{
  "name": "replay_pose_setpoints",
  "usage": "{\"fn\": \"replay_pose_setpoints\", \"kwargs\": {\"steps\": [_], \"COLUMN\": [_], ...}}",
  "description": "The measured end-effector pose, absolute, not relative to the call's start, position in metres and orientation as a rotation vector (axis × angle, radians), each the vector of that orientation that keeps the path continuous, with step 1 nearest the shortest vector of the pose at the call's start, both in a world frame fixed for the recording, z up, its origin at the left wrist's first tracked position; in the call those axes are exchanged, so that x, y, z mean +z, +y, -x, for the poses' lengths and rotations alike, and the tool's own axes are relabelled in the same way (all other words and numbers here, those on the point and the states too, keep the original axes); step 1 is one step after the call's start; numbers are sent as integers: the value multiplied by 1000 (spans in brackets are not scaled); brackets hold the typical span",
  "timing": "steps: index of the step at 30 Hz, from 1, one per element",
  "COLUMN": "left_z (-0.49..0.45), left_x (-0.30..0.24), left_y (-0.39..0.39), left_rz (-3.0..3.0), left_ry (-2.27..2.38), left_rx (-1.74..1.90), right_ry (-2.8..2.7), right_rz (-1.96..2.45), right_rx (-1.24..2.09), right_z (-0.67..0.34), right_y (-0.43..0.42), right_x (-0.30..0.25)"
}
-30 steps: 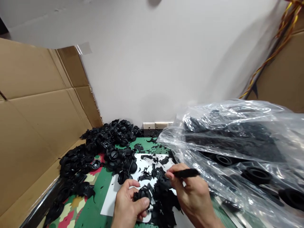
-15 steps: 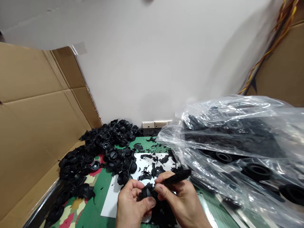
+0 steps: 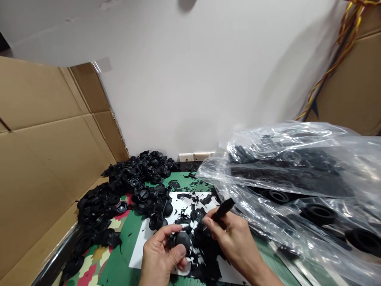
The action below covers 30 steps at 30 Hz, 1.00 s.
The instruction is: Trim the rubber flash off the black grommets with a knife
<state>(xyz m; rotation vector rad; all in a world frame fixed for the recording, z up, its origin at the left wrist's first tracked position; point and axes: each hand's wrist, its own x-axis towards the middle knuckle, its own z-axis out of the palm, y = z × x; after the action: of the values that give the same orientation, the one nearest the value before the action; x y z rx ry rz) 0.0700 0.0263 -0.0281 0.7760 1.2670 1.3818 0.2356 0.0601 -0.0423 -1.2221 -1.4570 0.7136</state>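
Note:
My left hand (image 3: 163, 254) is closed on a rounded black rubber part (image 3: 182, 240), thumb at its front and fingers round its side. My right hand (image 3: 236, 240) grips a dark, thick-handled tool (image 3: 224, 208) like a pen; its tip is hidden, so I cannot tell its kind. A small gap parts the two hands. Beneath them lies a white sheet (image 3: 139, 248) strewn with black rubber scraps (image 3: 208, 254). To the left is a heap of ribbed black rubber parts (image 3: 143, 194), some with ragged flaps.
A large clear plastic bag (image 3: 285, 182) with black rubber rings (image 3: 320, 213) fills the right side. Cardboard (image 3: 50, 147) walls the left. Behind stands a pale wall (image 3: 190, 87) with sockets (image 3: 195, 157) low down. The green tabletop (image 3: 122, 246) carries a camouflage-patterned cloth (image 3: 93, 258).
My right hand has drawn away to the right with the tool, off the rubber part. In my left hand the part has turned, its smooth round face now showing. The view has shifted slightly.

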Motion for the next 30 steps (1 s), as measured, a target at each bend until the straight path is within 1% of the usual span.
{"fn": "replay_pose_setpoints", "kwargs": {"steps": [1,3,6,8,13,15,17,20,24,26,28,30], "left_z": [-70,-69,-68,-68,-79,-86,-91,-93,-83,-79,-78,-79], "left_x": [-28,-28,-29,-31,-37,-40,-44,-48,-46,-44,-42,-43], "left_y": [27,28,30,32,36,36,35,34,38,41,43,46], "left_rz": [-781,-779,-737,-693,-554,-530,-564,-795,-1232,-1295,-1253,-1233], "left_ry": [1259,1260,1260,1242,1208,1172,1148,1228,1498,1521,1477,1444], "left_rx": [1406,1439,1461,1455,1472,1490,1473,1391,1449,1351,1200,1131], "right_ry": [-1405,-1300,-1205,-1202,-1404,-1403,-1316,-1199,-1307,-1372,-1402,-1408], "right_rz": [1224,1132,973,980,998,1022,1044,1068,1161,1167,1161,1172], "right_rx": [870,1073,1191,1227,1018,951,952,1025,930,881,822,797], "right_z": [-235,-235,-234,-230,-211,-205,-201,-204,-212,-211,-206,-199], "right_y": [59,57,54,51,44,43,42,44,49,51,51,50], "right_x": [-41,-39,-38,-39,-45,-49,-52,-50,-45,-49,-58,-67]}}
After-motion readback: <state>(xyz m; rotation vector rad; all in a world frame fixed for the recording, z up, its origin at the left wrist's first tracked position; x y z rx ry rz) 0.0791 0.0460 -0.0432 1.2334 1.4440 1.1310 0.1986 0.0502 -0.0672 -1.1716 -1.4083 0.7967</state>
